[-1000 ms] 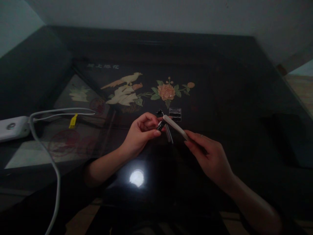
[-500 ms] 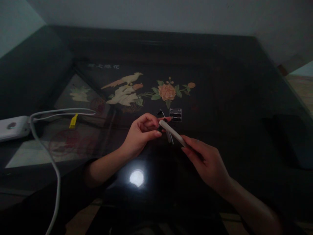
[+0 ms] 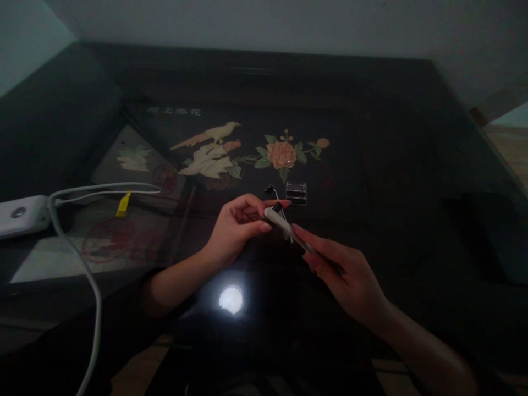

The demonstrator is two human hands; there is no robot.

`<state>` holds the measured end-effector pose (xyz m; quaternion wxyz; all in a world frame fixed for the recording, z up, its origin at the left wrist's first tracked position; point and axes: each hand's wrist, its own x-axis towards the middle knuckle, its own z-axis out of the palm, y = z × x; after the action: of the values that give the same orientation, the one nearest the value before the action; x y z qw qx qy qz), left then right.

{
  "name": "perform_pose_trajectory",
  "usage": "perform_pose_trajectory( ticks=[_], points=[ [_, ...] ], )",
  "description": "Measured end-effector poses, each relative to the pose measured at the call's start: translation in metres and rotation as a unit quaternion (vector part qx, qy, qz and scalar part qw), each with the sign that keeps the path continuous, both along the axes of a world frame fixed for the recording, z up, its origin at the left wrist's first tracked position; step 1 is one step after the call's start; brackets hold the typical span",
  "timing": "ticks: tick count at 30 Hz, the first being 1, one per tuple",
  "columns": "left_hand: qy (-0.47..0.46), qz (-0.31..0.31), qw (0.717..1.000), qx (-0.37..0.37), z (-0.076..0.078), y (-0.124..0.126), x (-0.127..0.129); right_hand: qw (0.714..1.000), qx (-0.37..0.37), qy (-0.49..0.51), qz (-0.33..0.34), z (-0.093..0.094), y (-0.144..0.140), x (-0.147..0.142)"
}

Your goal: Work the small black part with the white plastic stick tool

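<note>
Ceiling-type glare [image 3: 231, 300] is sitting near the tabletop's [image 3: 396, 220] near edge; overall light is poor. Right hand [image 3: 344, 272], coming in from the near right corner side, is holding a slim pale bar [image 3: 286, 229] in a narrow pinch at its near end, bar pointing up-left. Left hand [image 3: 243, 225] is pinching narrowly around a small dark piece [image 3: 278, 207] at the bar's far tip; exact contact is hiding behind the bar. Both are hanging over the tabletop's middle. A thin pale strip [image 3: 286, 236] is showing just below the bar; can't tell what it's joining.

Doing this well, my read: left fingers should be doing the bracing, right hand the steering. Line up tip and piece before pressing, go light, turn the bar so the contact isn't hiding.

Toward the left edge, a white device [image 3: 20, 215] is lying with a cable [image 3: 97, 308] and yellow tag [image 3: 123, 204]. Toward the right edge, a dark slab [image 3: 495, 236] is lying. Just beyond the fingers, a black bit [image 3: 269, 188] is sitting beside a clear case [image 3: 296, 193]. Inlaid flower [image 3: 281, 155] is showing farther on; wall [image 3: 256, 25] is standing past the far edge.
</note>
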<state>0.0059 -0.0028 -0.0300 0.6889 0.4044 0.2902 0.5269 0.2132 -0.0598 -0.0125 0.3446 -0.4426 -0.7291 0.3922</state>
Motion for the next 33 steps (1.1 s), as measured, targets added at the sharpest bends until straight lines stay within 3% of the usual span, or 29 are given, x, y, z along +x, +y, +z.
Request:
perform_pose_trajectory(
  ticks=[23, 33],
  points=[
    [0.004, -0.022, 1.0, 0.004, -0.001, -0.001, -0.002, 1.0, -0.004, 0.0, -0.021, 0.006, 0.012, 0.009],
    [-0.032, -0.016, 0.999, 0.001, 0.0, -0.001, -0.001, 1.0, -0.005, -0.014, 0.009, 0.004, 0.003, 0.008]
  ],
)
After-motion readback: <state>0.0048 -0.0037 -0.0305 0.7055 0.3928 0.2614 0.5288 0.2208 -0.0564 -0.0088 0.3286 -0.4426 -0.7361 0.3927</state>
